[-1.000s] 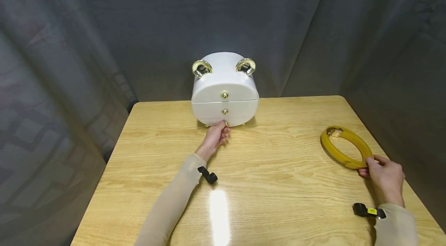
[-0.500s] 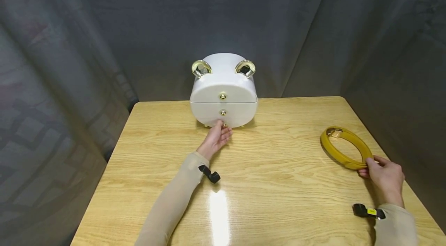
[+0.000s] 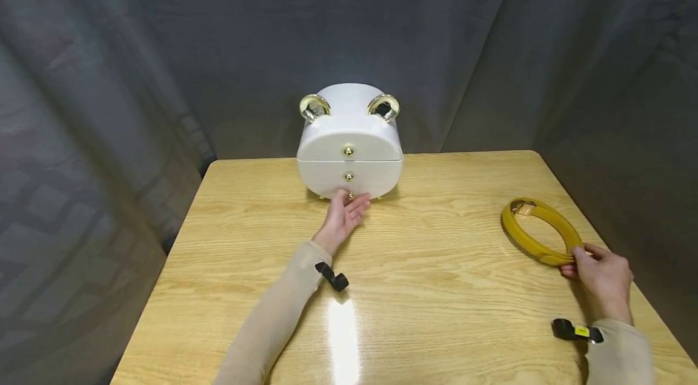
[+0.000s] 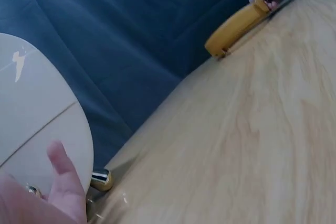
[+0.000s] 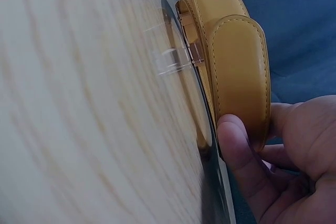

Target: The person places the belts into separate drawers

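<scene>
At the back of the table stands a white rounded box [image 3: 322, 176] with golden knobs down its front and two gold ear-like rings on top. My left hand [image 3: 342, 220] is at its lowest knob [image 3: 351, 196], palm turned up and fingers extended, in the head view. The left wrist view shows one finger [image 4: 64, 163] straight in front of the box; whether it touches the knob is hard to see. Over on the right side, my right hand [image 3: 604, 276] pinches a coiled mustard-yellow belt [image 5: 239, 72] between thumb and fingers. The belt's end tab is stitched along its edge.
The light wooden table [image 3: 436, 300] spans the scene, with a bright reflection near its front. Dark grey curtains [image 3: 245, 51] hang behind and along both sides. Small golden feet [image 4: 102, 179] hold the box off the tabletop.
My left hand's fingers have straightened from a curl by the lowest knob, and the hand has shifted slightly right. The right hand and the belt stay in place.
</scene>
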Demonstrator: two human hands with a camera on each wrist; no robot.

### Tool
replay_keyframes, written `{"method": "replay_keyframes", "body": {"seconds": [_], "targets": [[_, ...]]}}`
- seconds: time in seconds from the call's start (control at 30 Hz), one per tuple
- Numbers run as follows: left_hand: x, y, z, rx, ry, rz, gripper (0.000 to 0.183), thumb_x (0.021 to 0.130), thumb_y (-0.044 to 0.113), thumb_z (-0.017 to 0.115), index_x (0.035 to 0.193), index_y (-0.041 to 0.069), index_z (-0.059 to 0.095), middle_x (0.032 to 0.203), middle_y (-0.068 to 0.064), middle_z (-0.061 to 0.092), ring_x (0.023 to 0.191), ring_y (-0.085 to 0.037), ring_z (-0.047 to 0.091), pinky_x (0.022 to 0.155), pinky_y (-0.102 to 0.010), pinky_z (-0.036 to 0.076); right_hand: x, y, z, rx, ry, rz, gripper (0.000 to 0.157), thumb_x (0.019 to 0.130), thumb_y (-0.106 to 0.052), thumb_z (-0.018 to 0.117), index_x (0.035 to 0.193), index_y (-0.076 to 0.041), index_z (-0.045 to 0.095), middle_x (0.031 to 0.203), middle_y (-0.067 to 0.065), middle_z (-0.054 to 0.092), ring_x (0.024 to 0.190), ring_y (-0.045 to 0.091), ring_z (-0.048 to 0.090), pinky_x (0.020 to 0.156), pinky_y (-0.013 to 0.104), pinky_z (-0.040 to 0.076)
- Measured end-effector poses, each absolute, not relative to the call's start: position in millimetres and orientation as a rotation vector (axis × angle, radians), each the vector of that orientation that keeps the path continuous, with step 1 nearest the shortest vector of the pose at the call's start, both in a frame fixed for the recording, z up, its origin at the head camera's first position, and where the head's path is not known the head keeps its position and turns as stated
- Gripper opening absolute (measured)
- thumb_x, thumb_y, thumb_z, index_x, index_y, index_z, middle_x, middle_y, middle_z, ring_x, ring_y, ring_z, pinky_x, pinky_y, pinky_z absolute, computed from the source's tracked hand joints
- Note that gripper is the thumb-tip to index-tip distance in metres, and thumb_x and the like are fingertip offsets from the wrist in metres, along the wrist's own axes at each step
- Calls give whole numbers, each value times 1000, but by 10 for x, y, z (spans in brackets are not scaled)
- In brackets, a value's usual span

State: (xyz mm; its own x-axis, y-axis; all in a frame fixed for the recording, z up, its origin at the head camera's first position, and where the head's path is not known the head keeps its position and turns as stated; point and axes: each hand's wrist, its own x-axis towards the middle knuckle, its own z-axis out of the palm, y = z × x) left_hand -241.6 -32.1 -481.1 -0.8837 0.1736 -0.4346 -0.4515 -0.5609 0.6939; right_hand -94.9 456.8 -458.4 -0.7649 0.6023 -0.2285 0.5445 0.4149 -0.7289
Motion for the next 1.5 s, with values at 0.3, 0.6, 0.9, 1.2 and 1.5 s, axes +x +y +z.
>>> {"method": "replay_keyframes", "body": {"seconds": [0.3, 0.6, 0.9, 1.2, 1.5], "targets": [[-2344, -357, -4774, -367, 1381, 2376, 38, 111, 44, 46, 123, 7, 46, 152, -27, 59, 96, -18, 74, 84, -29, 62, -958, 4580, -4610, -1053, -2581, 1256, 61, 111, -28, 44, 161, 6, 35, 63, -14, 60, 47, 2, 67, 49, 22, 57], [-2226, -303, -4692, -454, 1346, 2536, 25, 114, 26, 44, 132, 10, 46, 133, -14, 63, 96, -16, 73, 80, -28, 65, -965, 4570, -4634, -1018, -2571, 1276, 61, 112, -26, 45, 160, 9, 34, 64, -15, 60, 47, -1, 66, 50, 22, 58], [-2252, -329, -4767, -542, 1277, 2525, 54, 106, 57, 55, 139, 14, 53, 141, -14, 62, 98, -16, 73, 87, -32, 63, -949, 4554, -4620, -1011, -2576, 1268, 61, 112, -26, 44, 160, 10, 35, 64, -15, 60, 48, -1, 66, 51, 21, 58], [-2319, -214, -4855, -659, 1321, 2547, 54, 94, 72, 67, 112, 21, 65, 109, 1, 70, 81, -10, 69, 63, -21, 54, -941, 4578, -4683, -1009, -2566, 1258, 60, 111, -24, 45, 159, 9, 35, 65, -12, 59, 48, 1, 67, 49, 22, 58], [-2353, -33, -4841, -928, 1403, 2569, 66, 66, 87, 80, 83, 24, 67, 85, 6, 71, 59, -4, 54, 46, -17, 40, -943, 4567, -4633, -998, -2583, 1241, 61, 111, -26, 44, 159, 10, 36, 64, -12, 61, 47, 0, 66, 49, 21, 57]]}}
